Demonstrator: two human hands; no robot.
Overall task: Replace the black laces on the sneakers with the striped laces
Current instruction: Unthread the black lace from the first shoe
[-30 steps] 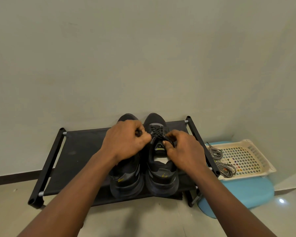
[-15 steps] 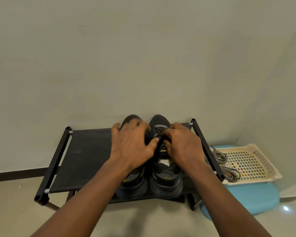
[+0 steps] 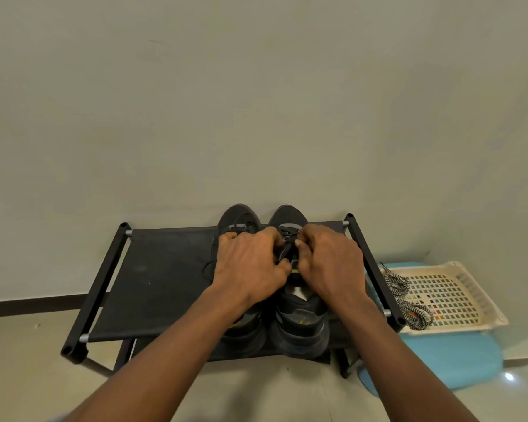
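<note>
Two bare forearms reach from the near edge across the floor (image 3: 43,376) to a low black rack (image 3: 165,284). A pair of dark sneakers stands on it, heels near and toes against the wall.

Both hands are over the right-hand sneaker (image 3: 301,327). The left hand (image 3: 250,263) is curled over the lacing with its thumb at the tongue. The right hand (image 3: 329,263) is curled on the other side with its thumb tip against the crossings. Each seems to pinch the black lace (image 3: 284,250), though the fingertips are mostly hidden. The lace is threaded through the eyelets, so the removal looks barely started.

The left-hand sneaker (image 3: 240,216) is just beside it, partly under the left wrist, and a slack loop of its lace lies on the rack.

To do this step well, it is best to loosen the crossing nearest the tongue first. Then draw the lace out one eyelet at a time, pulling along the hole rather than sideways. One hand should steady the sneaker, since the rack's fabric may sag.

To the right, the striped laces (image 3: 416,313) lie coiled at the left end of a cream basket (image 3: 470,327) on a blue stool (image 3: 445,360), within reach.
</note>
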